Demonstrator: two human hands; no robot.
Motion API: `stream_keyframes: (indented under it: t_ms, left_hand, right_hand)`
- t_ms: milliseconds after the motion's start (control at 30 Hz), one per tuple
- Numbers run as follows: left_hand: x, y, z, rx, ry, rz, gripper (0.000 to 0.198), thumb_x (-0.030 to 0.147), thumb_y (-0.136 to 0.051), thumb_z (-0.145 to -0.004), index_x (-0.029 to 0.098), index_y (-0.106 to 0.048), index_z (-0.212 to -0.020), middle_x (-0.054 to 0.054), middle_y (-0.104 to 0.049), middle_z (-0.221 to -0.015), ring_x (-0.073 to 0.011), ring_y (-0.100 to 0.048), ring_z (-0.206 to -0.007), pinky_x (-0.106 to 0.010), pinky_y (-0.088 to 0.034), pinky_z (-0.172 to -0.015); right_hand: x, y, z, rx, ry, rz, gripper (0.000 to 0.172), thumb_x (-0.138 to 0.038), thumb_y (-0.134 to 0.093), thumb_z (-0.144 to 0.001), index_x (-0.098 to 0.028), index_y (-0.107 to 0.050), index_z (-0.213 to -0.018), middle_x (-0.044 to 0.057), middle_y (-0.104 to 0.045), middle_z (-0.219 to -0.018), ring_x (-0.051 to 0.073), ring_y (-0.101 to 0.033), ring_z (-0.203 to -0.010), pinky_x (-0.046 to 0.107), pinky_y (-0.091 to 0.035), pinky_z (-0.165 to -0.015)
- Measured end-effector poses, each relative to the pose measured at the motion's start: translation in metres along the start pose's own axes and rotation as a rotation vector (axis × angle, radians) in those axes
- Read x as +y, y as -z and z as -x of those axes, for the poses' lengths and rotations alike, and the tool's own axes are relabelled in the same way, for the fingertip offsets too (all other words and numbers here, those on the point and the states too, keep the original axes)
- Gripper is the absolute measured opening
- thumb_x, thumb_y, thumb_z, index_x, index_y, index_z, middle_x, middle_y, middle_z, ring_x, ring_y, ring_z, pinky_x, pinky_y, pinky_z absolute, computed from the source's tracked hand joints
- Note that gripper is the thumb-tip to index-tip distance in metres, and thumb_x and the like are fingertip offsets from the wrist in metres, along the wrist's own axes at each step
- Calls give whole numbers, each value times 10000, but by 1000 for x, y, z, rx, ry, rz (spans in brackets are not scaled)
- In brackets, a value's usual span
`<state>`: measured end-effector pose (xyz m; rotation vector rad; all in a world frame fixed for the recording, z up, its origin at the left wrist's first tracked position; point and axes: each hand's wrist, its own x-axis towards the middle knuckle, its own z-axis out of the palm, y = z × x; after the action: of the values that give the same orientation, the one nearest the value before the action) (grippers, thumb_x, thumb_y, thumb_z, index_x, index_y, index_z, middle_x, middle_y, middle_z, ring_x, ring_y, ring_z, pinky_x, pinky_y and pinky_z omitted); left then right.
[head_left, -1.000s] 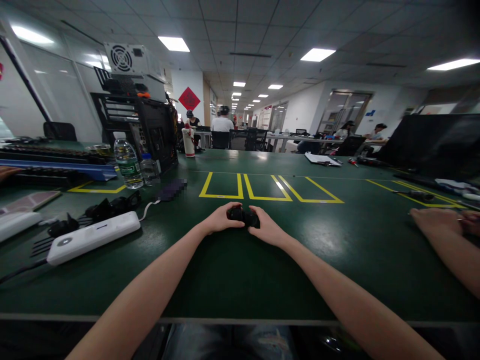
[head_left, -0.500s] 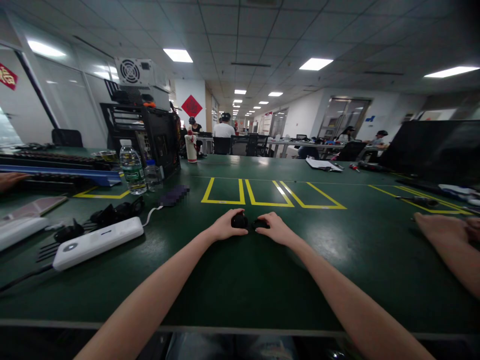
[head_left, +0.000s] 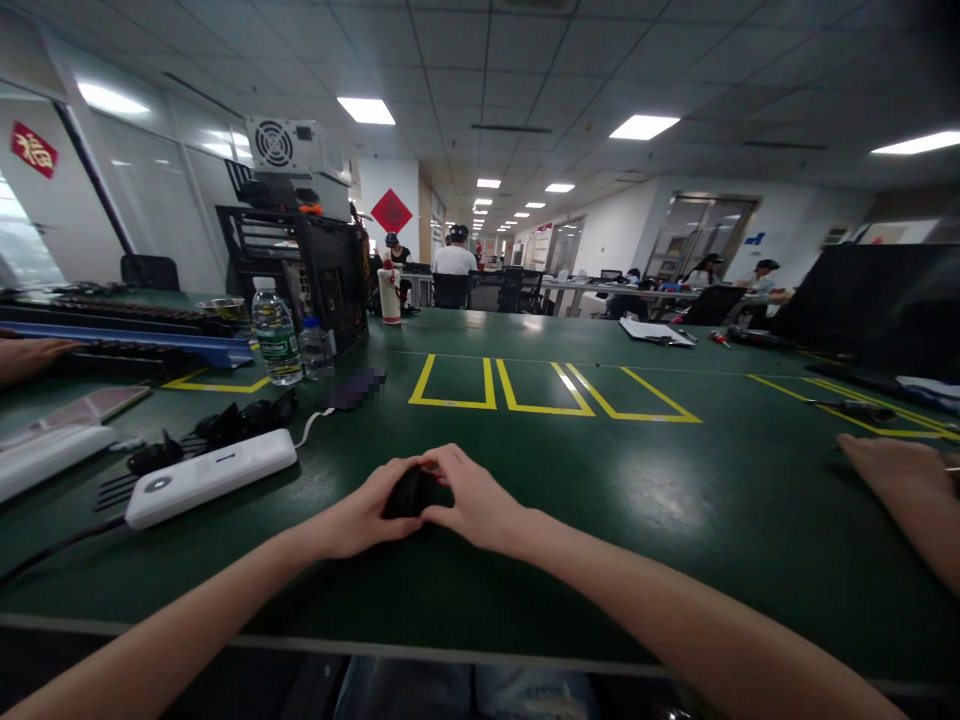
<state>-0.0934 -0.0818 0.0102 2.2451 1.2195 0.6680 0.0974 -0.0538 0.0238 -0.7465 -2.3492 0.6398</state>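
Both of my hands are cupped together over a small black object (head_left: 415,492) on the green table (head_left: 525,560). My left hand (head_left: 360,515) wraps its left side, fingers curled round it. From the right, my right hand (head_left: 472,500) closes over its top and right side. Most of the black object is hidden between my fingers, so I cannot make out its shape.
A white power bank (head_left: 210,477) with a cable lies to the left, by black clips (head_left: 225,425), water bottles (head_left: 276,332) and a black rack (head_left: 315,270). Yellow taped boxes (head_left: 551,390) lie ahead. Another person's hand (head_left: 892,475) rests at right, another person's fingers (head_left: 30,352) at far left.
My hands have drawn back toward me and to the left with the black object, and closed more tightly together over it.
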Motion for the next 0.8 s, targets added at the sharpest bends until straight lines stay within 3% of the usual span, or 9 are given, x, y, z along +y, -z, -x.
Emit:
stream_keyframes:
  t_ms: [100, 200, 333, 467, 667, 800]
  left_hand:
    - [-22, 29, 62, 60, 143, -97, 615, 336, -512, -759, 285, -187, -1279, -22, -352, -1306, -221, -366, -1173, -385, -308, -984]
    - [-56, 56, 119, 115, 227, -259, 616, 323, -488, -767, 359, -148, -1279, 28, -333, -1327, -257, -356, -1184, -455, -347, -943]
    - [-93, 76, 170, 203, 235, -383, 676, 343, -495, -739, 402, -93, -1279, 38, -325, -1332, -307, -352, -1179, -534, -348, -919]
    - [-104, 78, 185, 251, 251, -405, 652, 297, -498, -733, 359, -153, -1282, -7, -364, -1310, -326, -352, -1174, -527, -349, -931]
    - [-104, 74, 184, 283, 253, -349, 566, 342, -436, -754, 337, -197, -1267, -25, -353, -1315, -314, -341, -1184, -488, -338, -951]
    - [-99, 72, 173, 283, 236, -326, 583, 369, -444, -748, 391, -163, -1259, 46, -384, -1293, -318, -362, -1168, -514, -360, -918]
  right_hand:
    - [-30, -47, -26, -16, 42, -21, 453, -280, -643, -636, -154, -447, -1025, 68, -480, -1005, 174, -523, -869, 319, -468, -770]
    - [-59, -95, -53, -40, 168, -64, 355, -319, -565, -713, -136, -478, -1005, 67, -510, -989, 177, -512, -933, 298, -437, -830]
    - [-84, -139, -74, -45, 210, -172, 350, -361, -459, -782, -148, -490, -1058, 66, -515, -1056, 169, -491, -1011, 279, -408, -868]
    - [-89, -151, -79, -28, 187, -248, 314, -296, -479, -777, -163, -525, -1057, 53, -538, -1039, 143, -487, -1013, 237, -395, -872]
    - [-92, -156, -70, -41, 33, -354, 463, -299, -527, -708, -187, -457, -1152, 71, -495, -1057, 159, -522, -937, 270, -441, -804]
    - [-91, -156, -73, -46, -63, -368, 410, -294, -532, -710, -224, -494, -1112, 68, -505, -1018, 173, -534, -902, 303, -442, -793]
